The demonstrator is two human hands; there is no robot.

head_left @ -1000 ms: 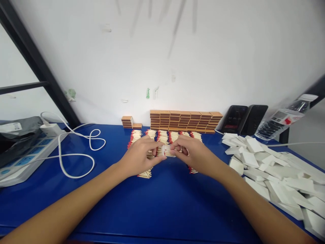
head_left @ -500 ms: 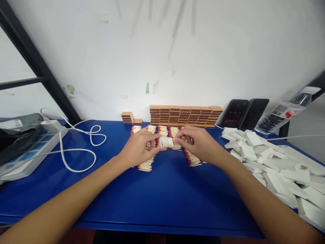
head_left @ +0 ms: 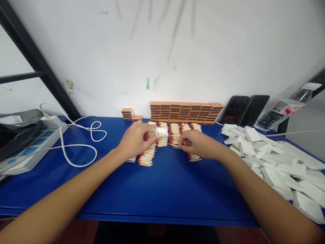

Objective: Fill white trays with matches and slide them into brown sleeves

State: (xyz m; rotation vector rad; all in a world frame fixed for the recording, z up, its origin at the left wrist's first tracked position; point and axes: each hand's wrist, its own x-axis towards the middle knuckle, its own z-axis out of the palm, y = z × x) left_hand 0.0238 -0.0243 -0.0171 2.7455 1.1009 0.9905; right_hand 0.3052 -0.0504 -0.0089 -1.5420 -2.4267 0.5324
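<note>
My left hand pinches a small white matchbox tray between thumb and fingers, over the rows of matches. A few matches seem to lie inside the tray. To its right, my right hand is closed in a pinch at the near end of a row, with a match at its fingertips. Red-tipped matches lie in several rows on the blue table, partly hidden under both hands.
Stacked brown matchboxes line the wall, with a smaller stack to the left. White trays are heaped at right, before two phones and a water bottle. A white cable and power strip lie left.
My right hand has drawn away from the tray, down to the matches at the right. The tray, still in my left hand, has shifted slightly left and up in the picture.
</note>
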